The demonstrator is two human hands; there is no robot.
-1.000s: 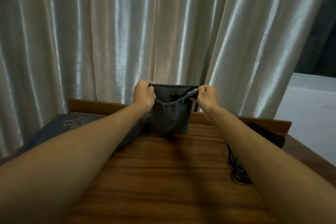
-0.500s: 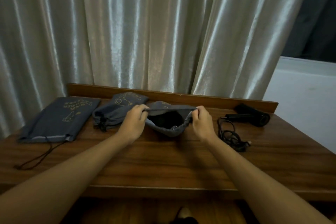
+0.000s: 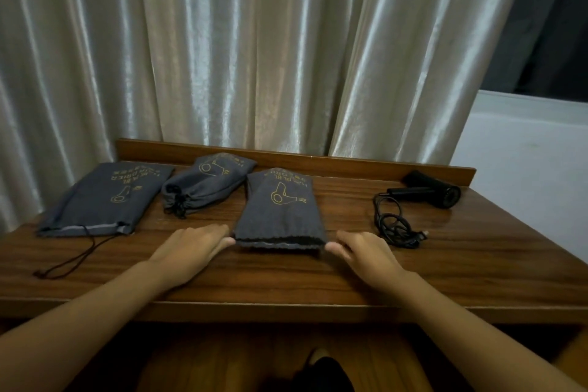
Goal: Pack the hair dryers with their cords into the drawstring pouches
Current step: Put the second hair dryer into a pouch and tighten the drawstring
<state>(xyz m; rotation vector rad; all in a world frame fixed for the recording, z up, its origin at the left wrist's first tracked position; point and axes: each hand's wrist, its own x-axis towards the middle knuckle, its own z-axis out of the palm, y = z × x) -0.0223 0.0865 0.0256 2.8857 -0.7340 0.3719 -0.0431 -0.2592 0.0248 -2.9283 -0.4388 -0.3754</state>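
The middle pouch, which half a second ago hung between the two hands with its mouth pulled wide, now lies flat on the bench, mouth toward the person and the gold dryer print facing up. The left hand and the right hand have let it down: each lies low on the wood with fingers extended and relaxed, the left fingers touching the pouch's near left corner and the right fingers touching its near right corner, gripping nothing that can be seen. Whether this pouch holds a dryer cannot be told for sure; it sits fuller than the flat pouch well to its left, whose drawstring trails loose toward the bench edge. Just left of the middle pouch, the cinched pouch bulges with its cord knotted, so that one looks packed. Well to the right of the middle pouch the black hair dryer lies bare by the back rail, its cord coiled loosely nearer the person. My reading is that the middle pouch's mouth remains to be drawn shut, and the bare dryer with its cord is left for the flat pouch.
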